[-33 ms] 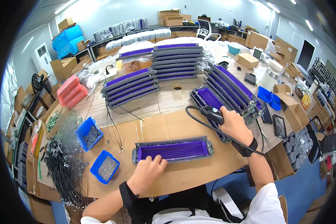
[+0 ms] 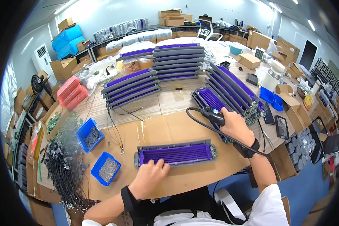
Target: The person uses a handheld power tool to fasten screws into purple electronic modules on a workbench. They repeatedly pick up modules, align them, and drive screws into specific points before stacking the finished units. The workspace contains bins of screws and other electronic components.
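Observation:
A long purple-and-grey housing (image 2: 177,153) lies crosswise on the cardboard sheet in front of me. My left hand (image 2: 151,176) has its fingers curled over the near edge of it, toward the left end. Gripped in my right hand (image 2: 235,126) is a black corded electric screwdriver (image 2: 214,116), raised beyond the housing's right end and apart from it. Its cable loops to the left and runs back across my right wrist. The tip of the tool is hard to make out.
Stacks of similar housings stand at the back left (image 2: 132,88), the back middle (image 2: 179,62) and the right (image 2: 233,88). Blue bins of small grey parts (image 2: 90,136) and screws (image 2: 106,168) sit left, beside bundled black cables (image 2: 64,173). A white bottle (image 2: 272,77) stands at right.
The housing has shifted very slightly toward me, with its right end a touch further right. My left hand has moved slightly with it. My right hand has barely moved.

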